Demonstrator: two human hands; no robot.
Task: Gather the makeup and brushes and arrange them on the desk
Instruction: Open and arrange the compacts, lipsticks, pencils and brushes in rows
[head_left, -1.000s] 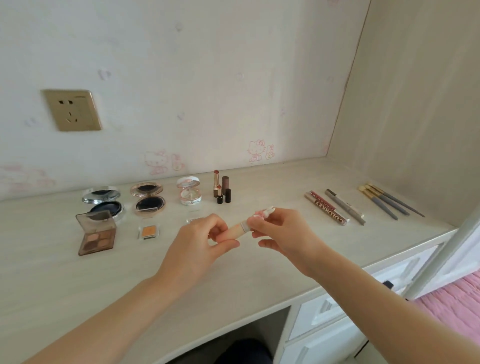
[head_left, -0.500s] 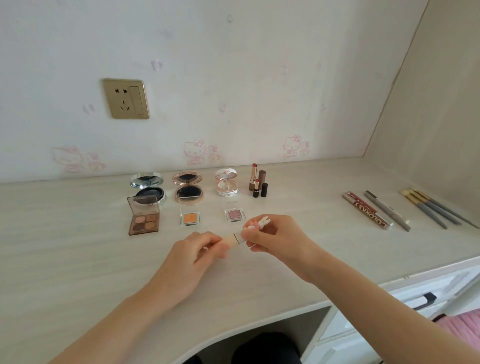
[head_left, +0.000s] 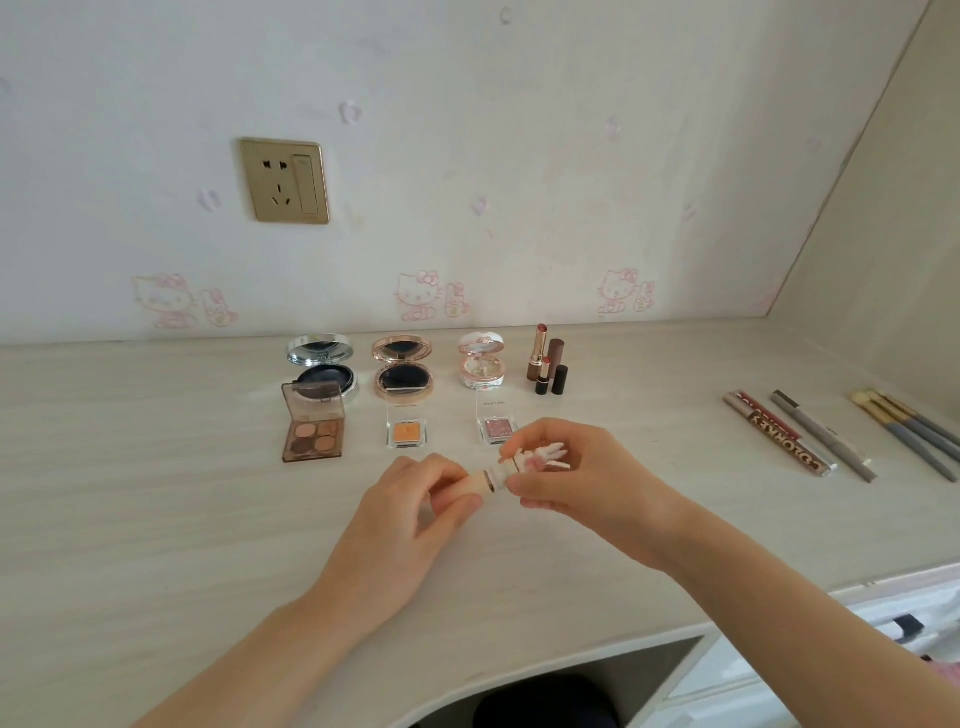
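Both hands hold a small peach makeup tube above the middle of the desk. My left hand grips its body. My right hand pinches its white and pink rabbit-shaped cap. Behind stand three open compacts: silver, rose-gold and pink. In front of them lie a brown eyeshadow palette, an orange single shadow and a pink single shadow. Open lipsticks stand upright to the right.
At the right lie red-labelled tubes, a grey pencil and several brushes. A wall socket sits above the desk. White drawers are at the lower right, a dark stool under the desk.
The view has swung left, so the items sit further right in the frame. Both hands keep their hold on the tube, now a little closer to the desk edge.
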